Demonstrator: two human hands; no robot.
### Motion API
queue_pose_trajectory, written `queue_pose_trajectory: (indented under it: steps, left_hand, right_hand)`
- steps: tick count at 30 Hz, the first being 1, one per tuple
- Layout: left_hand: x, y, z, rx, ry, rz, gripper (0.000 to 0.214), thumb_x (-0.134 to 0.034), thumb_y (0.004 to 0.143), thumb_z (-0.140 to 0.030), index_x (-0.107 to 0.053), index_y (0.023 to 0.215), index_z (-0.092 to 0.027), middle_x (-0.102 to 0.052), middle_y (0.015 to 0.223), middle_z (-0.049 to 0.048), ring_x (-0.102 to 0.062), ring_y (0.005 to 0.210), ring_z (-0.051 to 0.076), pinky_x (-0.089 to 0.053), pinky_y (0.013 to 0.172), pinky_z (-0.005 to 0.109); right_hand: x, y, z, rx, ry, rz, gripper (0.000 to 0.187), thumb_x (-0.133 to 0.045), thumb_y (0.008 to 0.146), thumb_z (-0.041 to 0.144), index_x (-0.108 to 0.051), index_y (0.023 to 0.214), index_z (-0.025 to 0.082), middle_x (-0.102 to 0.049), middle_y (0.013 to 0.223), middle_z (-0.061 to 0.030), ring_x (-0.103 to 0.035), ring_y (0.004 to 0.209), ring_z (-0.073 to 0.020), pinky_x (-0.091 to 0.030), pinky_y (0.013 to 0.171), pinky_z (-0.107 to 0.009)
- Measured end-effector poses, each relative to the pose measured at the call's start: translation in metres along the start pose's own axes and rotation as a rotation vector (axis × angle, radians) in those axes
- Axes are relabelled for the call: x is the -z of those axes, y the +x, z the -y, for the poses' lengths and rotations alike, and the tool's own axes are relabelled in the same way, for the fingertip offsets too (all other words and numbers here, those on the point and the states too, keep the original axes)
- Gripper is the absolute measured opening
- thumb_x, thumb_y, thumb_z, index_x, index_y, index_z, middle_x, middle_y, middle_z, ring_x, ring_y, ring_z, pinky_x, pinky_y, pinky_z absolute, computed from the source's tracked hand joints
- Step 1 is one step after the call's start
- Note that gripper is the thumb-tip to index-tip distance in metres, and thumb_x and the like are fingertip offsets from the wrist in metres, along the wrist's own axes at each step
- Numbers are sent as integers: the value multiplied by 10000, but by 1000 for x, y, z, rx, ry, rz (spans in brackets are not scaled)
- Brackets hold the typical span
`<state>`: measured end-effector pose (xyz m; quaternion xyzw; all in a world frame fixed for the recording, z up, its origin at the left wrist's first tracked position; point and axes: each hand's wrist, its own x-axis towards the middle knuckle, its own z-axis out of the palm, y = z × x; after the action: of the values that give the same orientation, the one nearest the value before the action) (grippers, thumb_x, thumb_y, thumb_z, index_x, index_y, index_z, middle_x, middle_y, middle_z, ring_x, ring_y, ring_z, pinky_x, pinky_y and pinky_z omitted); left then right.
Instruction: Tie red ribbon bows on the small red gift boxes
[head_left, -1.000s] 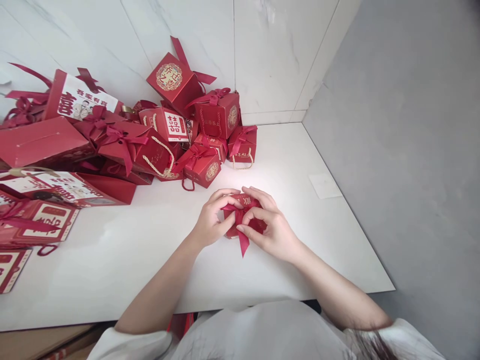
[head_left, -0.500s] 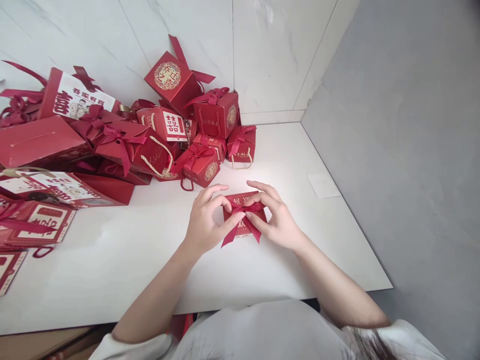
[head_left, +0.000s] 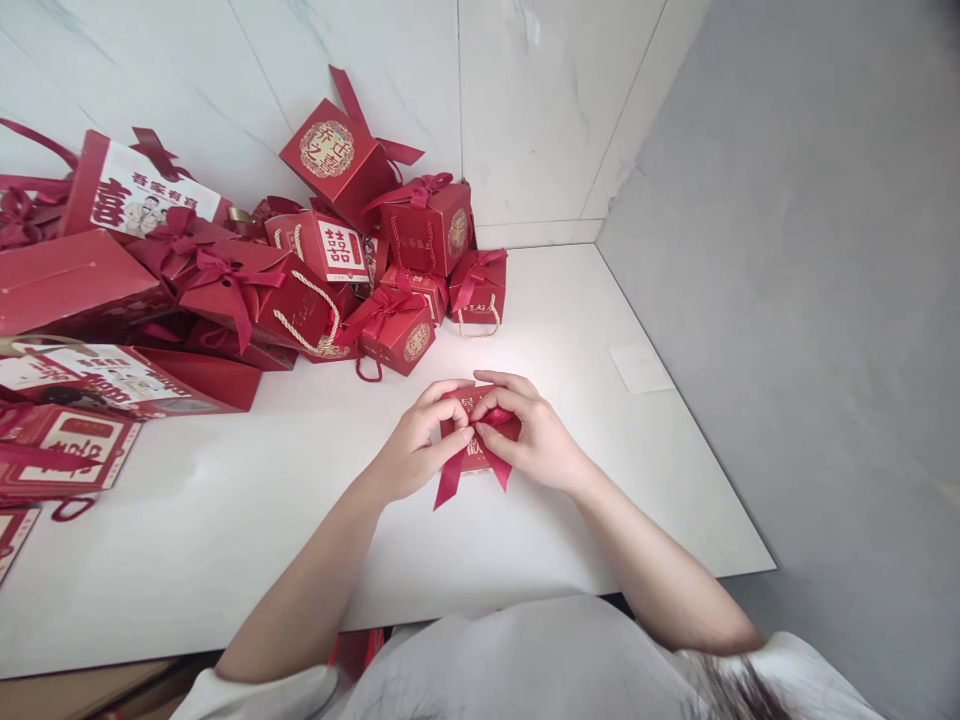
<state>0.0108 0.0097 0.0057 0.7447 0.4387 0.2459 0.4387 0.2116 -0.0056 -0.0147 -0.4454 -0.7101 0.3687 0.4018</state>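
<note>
A small red gift box with gold lettering lies on the white table in front of me. A dark red ribbon crosses its top, and two tails hang over its near side. My left hand and my right hand meet over the box. The fingertips of both pinch the ribbon at the box's middle, and the other fingers curl over the lid.
A heap of red gift boxes with bows and rope handles fills the table's back left, against the marble wall. Flat red boxes lie at the left edge. A white paper slip rests near the grey wall on the right.
Both hands have drawn closer together over the box, pinching the ribbon at its middle. The ribbon tails now hang down over the near side.
</note>
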Motion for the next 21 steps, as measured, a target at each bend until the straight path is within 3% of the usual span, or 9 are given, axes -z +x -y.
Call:
queue_pose_trajectory:
  steps: [8, 21]
  left_hand:
    - [4, 0, 0, 23, 1, 49, 187, -533, 923, -257, -531, 743, -210, -461, 1479, 22, -483, 1350, 233, -418, 1105, 404]
    - [13, -1, 0, 14, 68, 82, 156, -534, 844, -208, -514, 689, -206, -439, 1539, 44, -452, 1405, 282, -438, 1116, 450]
  right_hand:
    - [-1, 0, 0, -90, 24, -2, 166, -619, 812, 143, -695, 906, 257, -597, 1371, -83, -430, 1431, -248, -424, 1131, -467]
    - [0, -1, -1, -107, 57, 7, 155, -617, 815, 151, -693, 904, 253, -546, 1434, -77, -456, 1408, -254, -445, 1091, -448]
